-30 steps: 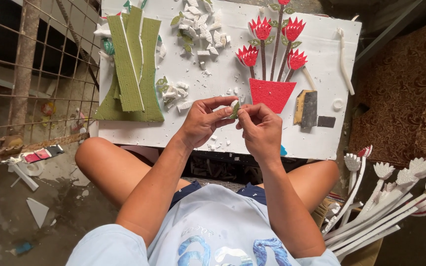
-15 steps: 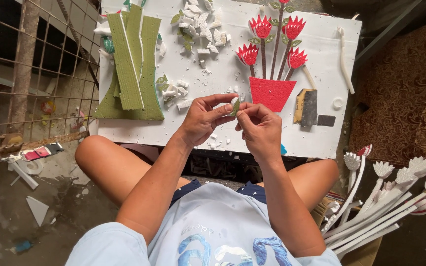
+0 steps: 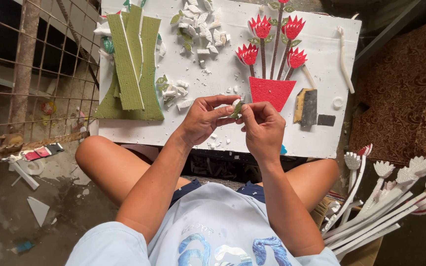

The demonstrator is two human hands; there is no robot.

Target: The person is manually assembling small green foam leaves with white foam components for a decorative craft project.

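A rusty wire grid [image 3: 30,74] stands at left above a dusty concrete floor [image 3: 11,226] strewn with scraps. Brown patterned fabric [image 3: 410,98] lies at right in daylight.

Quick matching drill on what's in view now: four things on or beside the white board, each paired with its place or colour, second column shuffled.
Things:
1. green strips
2. red pot shape
3. small green-and-white piece
4. white foam flowers on stems

Places or colours:
A. pinched between left hand and right hand
B. off the white board, at lower right
C. board's left side
D. under the red flowers

Pairs: 1-C, 2-D, 3-A, 4-B
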